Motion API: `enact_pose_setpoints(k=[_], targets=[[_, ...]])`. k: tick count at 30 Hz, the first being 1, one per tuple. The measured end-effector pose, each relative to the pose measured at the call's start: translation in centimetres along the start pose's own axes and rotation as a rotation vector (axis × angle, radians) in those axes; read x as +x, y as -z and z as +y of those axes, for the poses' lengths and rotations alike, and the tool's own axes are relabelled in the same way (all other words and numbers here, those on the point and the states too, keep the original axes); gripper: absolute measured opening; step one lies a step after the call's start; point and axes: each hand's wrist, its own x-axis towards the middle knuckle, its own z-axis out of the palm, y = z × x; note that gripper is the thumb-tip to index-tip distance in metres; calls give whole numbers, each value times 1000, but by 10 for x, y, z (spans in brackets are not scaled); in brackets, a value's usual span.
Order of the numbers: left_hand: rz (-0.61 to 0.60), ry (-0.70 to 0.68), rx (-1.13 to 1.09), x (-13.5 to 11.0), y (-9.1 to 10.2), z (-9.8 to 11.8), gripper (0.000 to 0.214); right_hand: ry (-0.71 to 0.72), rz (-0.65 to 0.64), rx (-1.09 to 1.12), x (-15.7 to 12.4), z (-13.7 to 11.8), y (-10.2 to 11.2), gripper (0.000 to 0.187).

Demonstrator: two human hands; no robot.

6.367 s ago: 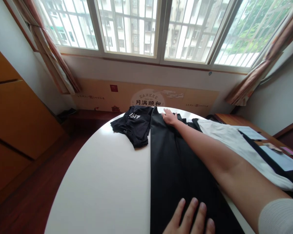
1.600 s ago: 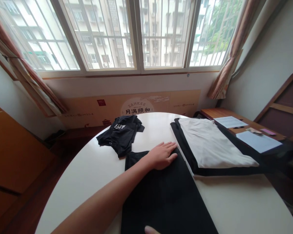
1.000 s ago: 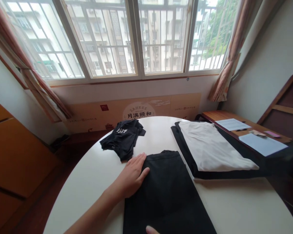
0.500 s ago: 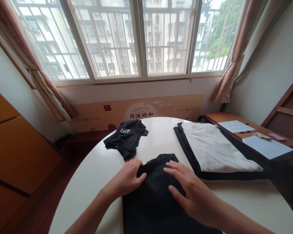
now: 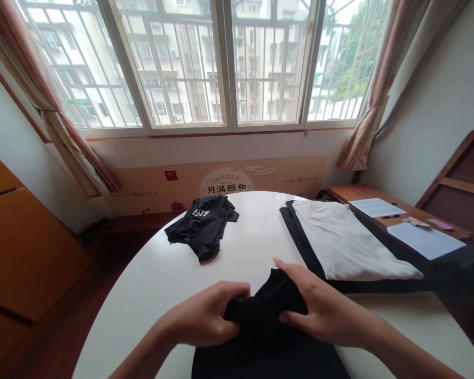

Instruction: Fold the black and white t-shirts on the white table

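Left hand (image 5: 203,314) and right hand (image 5: 324,304) each grip a gathered fold of the black garment (image 5: 266,310), held firmly at the near edge of the round white table (image 5: 138,310). 1 black T-shirt (image 5: 201,226) lies crumpled toward the far edge, well apart.

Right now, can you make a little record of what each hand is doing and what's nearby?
Left hand: gripping a soft black cloth garment
Right hand: gripping the same garment
Nearby: crumpled black shirt with white lettering; folded white cloth
Surface: round white table
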Motion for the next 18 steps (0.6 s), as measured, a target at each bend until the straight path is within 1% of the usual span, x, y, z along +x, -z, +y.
enact_pose_setpoints(k=[1, 2, 5, 6, 7, 8, 11, 14, 16, 18], targets=[[-21, -8, -10, -1, 0, 2, 18, -9, -56, 46, 0, 0, 3, 86], [-43, -12, -17, -2, 0, 3, 19, -23, -85, 91, 0, -1, 6, 78], [-75, -2, -5, -3, 1, 4, 20, -93, -109, 233, 2, -5, 11, 34], [-67, 4, 11, -4, 0, 4, 21, -119, -127, 289, 2, -5, 12, 23], [-54, 10, 25, -4, 0, 4, 21, -138, -157, 346, 2, -6, 13, 18], [-42, 17, 33, -5, 0, 4, 22, -145, -190, 403, 2, -6, 13, 19], [-5, 32, 9, -6, 2, 4, 22, -165, -234, 602, 2, -3, 16, 33], [26, 51, -28, -7, 6, 3, 21, -198, -206, 749, 2, 1, 18, 40], [47, 104, 19, -7, 10, 0, 18, -198, -169, 739, 2, 4, 19, 41], [73, 174, 117, -6, 13, -6, 26, -212, -127, 669, 2, 9, 20, 43]])
